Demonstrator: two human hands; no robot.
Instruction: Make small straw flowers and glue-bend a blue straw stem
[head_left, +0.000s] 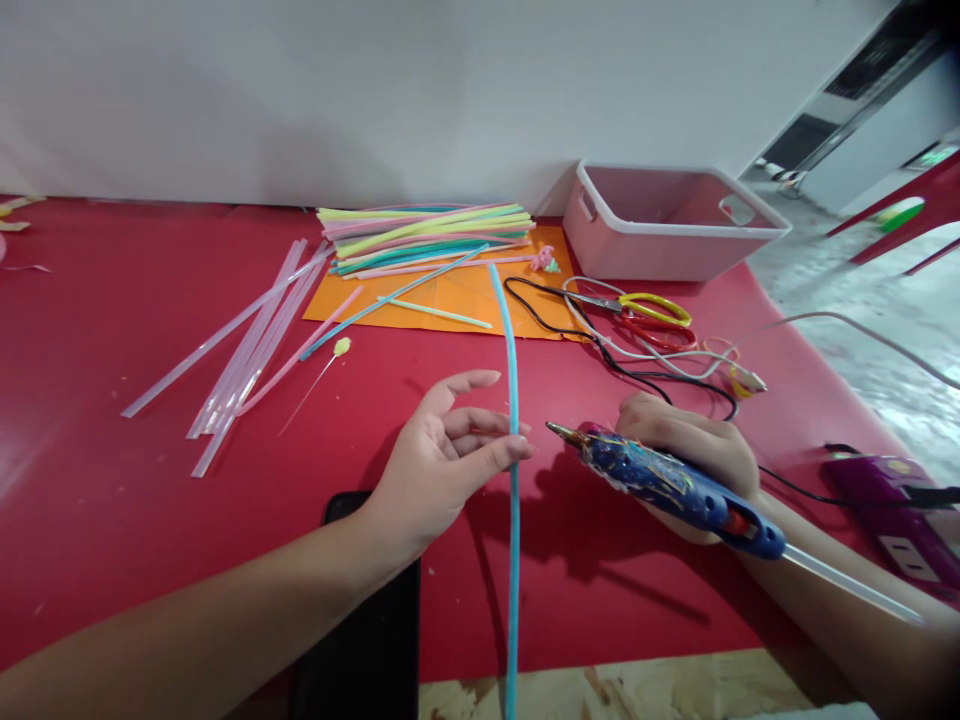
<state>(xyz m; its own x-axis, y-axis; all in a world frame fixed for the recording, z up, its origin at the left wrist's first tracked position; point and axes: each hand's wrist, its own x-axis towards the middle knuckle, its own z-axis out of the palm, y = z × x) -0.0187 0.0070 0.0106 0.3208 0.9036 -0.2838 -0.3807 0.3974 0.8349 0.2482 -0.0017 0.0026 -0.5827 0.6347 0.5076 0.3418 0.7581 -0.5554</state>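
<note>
Between the thumb and fingers of my left hand point(442, 465) a long light-blue pipe cleaner point(514, 540) is pinched, standing nearly upright in view with its lower end running past the bottom edge. My right hand point(697, 450) grips a blue hot glue gun point(660, 480), crusted with dried glue strands. Its metal nozzle points left, a short gap away from the pipe cleaner. A clear glue stick point(847, 582) juts out of the gun's back end. The trigger and most right-hand fingers are hidden behind the gun.
Bundled pipe cleaners point(427, 235) lie on an orange sheet point(420, 300), with clear glue sticks point(255, 340) to the left. Scissors point(645, 312) and tangled cables point(637, 370) lie before a pink bin point(667, 245). A purple power strip point(892, 510) sits right; a black phone-like slab point(367, 640) lies under my left forearm.
</note>
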